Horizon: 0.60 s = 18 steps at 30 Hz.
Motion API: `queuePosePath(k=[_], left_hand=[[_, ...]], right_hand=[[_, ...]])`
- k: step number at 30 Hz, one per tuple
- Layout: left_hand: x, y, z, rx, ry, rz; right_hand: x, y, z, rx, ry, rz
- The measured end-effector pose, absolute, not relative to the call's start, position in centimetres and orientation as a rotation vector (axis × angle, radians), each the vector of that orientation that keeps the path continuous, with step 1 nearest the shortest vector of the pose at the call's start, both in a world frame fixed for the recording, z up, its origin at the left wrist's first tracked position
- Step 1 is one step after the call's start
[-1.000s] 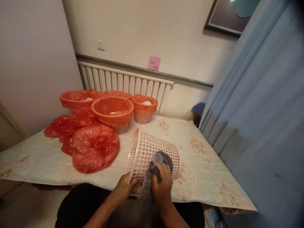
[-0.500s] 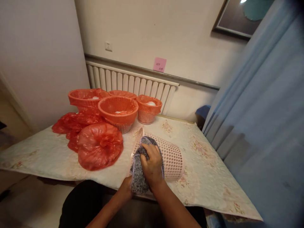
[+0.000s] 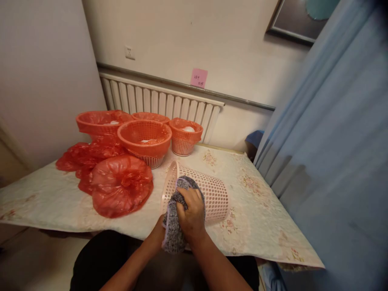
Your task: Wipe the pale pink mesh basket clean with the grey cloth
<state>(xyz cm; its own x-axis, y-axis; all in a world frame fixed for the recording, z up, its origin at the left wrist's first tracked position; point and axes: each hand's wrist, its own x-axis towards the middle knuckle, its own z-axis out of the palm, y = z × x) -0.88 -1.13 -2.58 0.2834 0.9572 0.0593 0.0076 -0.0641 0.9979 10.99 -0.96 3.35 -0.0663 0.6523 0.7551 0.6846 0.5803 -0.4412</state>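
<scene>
A pale pink perforated plastic wastebasket [image 3: 214, 198] lies on its side on the table, its wide mouth turned to the left. My right hand [image 3: 192, 210] is closed on a speckled grey cloth [image 3: 174, 226] with a lilac edge and presses it against the basket's side near the rim. Part of the cloth hangs down past the near table edge. My left hand [image 3: 159, 230] is at the lower end of the basket's mouth; the cloth and basket hide its fingers, so its grip cannot be seen.
Several baskets lined with red plastic bags, among them a front basket [image 3: 144, 139] and a small basket [image 3: 183, 145], stand at the back left. A crumpled red bag [image 3: 121, 186] lies before them. Floral cloth covers the table [image 3: 254, 226]; a blue curtain [image 3: 327, 153] hangs right.
The whole view has shifted slightly, so everything sits a little further left. My right hand and the cloth have moved slightly toward me along the basket's side.
</scene>
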Motion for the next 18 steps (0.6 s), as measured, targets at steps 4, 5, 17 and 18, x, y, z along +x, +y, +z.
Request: queuePosePath(k=[4, 5, 17, 18], left_hand=[[-0.9, -1.2, -2.2, 1.442, 0.927, 1.037], [-0.9, -1.2, -2.2, 1.447, 0.957, 1.044], [-0.8, -0.8, -2.9, 1.494, 1.026, 1.044], [-0.9, -0.7, -3.0, 1.494, 1.025, 1.042]], right_hand=[[13.3, 0.9, 3.2, -1.174, -1.779, -0.029], [14.4, 1.5, 3.1, -1.210, -1.774, -0.038], [27.6, 1.6, -2.4, -1.629, -1.311, -0.296], [26.9, 1.0, -2.8, -1.614, -1.301, -0.300]])
